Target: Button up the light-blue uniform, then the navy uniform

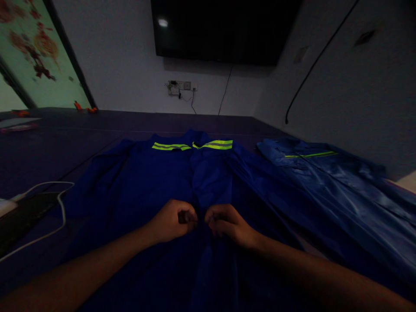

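Observation:
A blue work jacket (149,182) lies spread out front side up, with yellow-green reflective strips across the chest below its collar. Its sleeves reach out to both sides. My left hand (173,220) is curled at the middle of the front opening, thumb and fingers pinched on the cloth edge. Close beside it, my right hand (232,224) pinches the other side of the same opening. A narrow gap separates the two hands. Dim light hides the exact bit of cloth, or any fastener, between the fingertips.
A second blue jacket (351,186) with a green strip lies to the right. At the left are a white cable (62,208) and a dark flat object (32,212). A television (224,30) hangs on the far wall above sockets (186,86). Small orange items (92,110) lie by the door.

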Tool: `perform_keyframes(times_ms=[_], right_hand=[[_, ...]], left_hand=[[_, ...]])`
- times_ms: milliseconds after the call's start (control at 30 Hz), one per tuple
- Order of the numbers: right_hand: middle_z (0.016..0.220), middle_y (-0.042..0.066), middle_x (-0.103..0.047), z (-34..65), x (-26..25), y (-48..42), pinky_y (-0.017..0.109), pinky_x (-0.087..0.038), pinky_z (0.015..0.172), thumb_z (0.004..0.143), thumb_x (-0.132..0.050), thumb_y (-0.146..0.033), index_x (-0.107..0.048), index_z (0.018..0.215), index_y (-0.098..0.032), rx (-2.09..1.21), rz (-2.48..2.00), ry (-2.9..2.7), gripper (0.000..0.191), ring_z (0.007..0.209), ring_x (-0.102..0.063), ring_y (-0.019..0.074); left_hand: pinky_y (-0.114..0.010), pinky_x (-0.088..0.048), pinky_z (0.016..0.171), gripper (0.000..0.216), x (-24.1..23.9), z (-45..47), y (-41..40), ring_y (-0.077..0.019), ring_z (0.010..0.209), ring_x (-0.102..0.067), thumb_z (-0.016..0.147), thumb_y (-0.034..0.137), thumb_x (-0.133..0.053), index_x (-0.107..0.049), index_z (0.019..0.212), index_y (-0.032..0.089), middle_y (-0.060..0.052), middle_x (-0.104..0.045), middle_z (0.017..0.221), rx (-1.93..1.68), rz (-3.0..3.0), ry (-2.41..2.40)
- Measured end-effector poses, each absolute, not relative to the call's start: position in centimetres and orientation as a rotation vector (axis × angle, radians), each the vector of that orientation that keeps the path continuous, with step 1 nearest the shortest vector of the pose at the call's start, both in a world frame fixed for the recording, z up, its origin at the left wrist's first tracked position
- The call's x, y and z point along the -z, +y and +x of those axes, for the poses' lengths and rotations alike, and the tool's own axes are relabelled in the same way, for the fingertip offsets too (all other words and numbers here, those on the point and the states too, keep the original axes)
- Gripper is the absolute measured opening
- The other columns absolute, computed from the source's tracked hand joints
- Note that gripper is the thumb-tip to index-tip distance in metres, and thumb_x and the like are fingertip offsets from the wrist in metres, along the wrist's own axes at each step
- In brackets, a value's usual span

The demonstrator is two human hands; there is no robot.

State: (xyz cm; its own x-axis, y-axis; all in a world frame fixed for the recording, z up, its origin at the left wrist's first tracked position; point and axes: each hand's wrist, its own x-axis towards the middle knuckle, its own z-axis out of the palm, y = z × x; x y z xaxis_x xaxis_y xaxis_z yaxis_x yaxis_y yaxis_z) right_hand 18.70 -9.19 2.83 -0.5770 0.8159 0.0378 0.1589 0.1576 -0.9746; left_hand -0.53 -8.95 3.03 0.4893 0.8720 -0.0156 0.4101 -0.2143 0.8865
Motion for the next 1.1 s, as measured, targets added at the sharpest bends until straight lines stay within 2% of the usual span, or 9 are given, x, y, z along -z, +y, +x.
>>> perform_keyframes(times_ms=[67, 133, 267, 433, 633, 1100], right_hand=[[0.053, -0.001, -0.052, 18.7, -2.8, -9.3, 0.019, -0.032, 0.044, 0.069, -0.041, -0.019, -0.059, 0.074, -0.013, -1.409, -0.935, -1.882, 0.020, 0.046, -0.044, 0.0079], [0.055, -0.002, -0.053, 18.5, -2.8, -9.3, 0.018, -0.032, 0.044, 0.070, -0.043, -0.017, -0.060, 0.074, -0.013, -1.289, -0.989, -1.917, 0.018, 0.046, -0.044, 0.0071], [0.052, -0.004, -0.050, 18.2, -2.5, -9.4, 0.015, -0.030, 0.041, 0.067, -0.058, -0.017, -0.060, 0.072, -0.014, -1.039, -1.097, -2.001, 0.006, 0.043, -0.041, 0.0047], [0.056, -0.004, -0.053, 18.1, -2.0, -9.1, 0.015, -0.032, 0.043, 0.062, -0.069, -0.022, -0.061, 0.073, -0.016, -0.893, -1.106, -2.093, 0.015, 0.046, -0.043, 0.0047], [0.059, -0.004, -0.054, 18.3, -1.8, -8.9, 0.017, -0.034, 0.046, 0.062, -0.071, -0.025, -0.063, 0.073, -0.016, -0.833, -1.102, -2.151, 0.016, 0.049, -0.046, 0.0058], [0.054, -0.004, -0.052, 18.1, -1.8, -9.0, 0.017, -0.032, 0.046, 0.064, -0.069, -0.020, -0.060, 0.063, -0.016, -0.852, -1.094, -2.183, 0.010, 0.047, -0.043, 0.0057]], left_hand=[[-0.017, -0.036, 0.051, 0.005, -2.9, -0.5, -9.0, -0.0065, 0.053, -0.046, 0.063, 0.016, -0.054, -0.057, 0.065, 0.012, 0.003, -0.054, 0.058, -0.666, 1.814, 1.077], [-0.017, -0.035, 0.050, 0.006, -2.9, -0.5, -9.0, -0.0063, 0.052, -0.046, 0.062, 0.014, -0.052, -0.057, 0.066, 0.012, 0.003, -0.053, 0.058, -0.675, 1.814, 1.081], [-0.016, -0.034, 0.048, 0.008, -2.9, -0.5, -9.1, -0.0061, 0.051, -0.045, 0.061, 0.012, -0.051, -0.058, 0.066, 0.013, 0.004, -0.053, 0.057, -0.640, 1.827, 1.100], [-0.017, -0.036, 0.050, 0.008, -3.1, -0.5, -9.0, -0.0071, 0.053, -0.048, 0.064, 0.014, -0.052, -0.059, 0.066, 0.013, 0.002, -0.057, 0.059, -0.603, 1.899, 1.109], [-0.017, -0.037, 0.051, 0.009, -3.3, -0.6, -9.1, -0.0075, 0.054, -0.050, 0.069, 0.016, -0.052, -0.060, 0.068, 0.013, 0.001, -0.059, 0.062, -0.607, 1.997, 1.110], [-0.017, -0.035, 0.050, 0.010, -3.5, -0.2, -9.6, -0.0069, 0.053, -0.049, 0.065, 0.008, -0.049, -0.058, 0.067, 0.014, 0.001, -0.056, 0.062, -0.648, 2.133, 1.044]])
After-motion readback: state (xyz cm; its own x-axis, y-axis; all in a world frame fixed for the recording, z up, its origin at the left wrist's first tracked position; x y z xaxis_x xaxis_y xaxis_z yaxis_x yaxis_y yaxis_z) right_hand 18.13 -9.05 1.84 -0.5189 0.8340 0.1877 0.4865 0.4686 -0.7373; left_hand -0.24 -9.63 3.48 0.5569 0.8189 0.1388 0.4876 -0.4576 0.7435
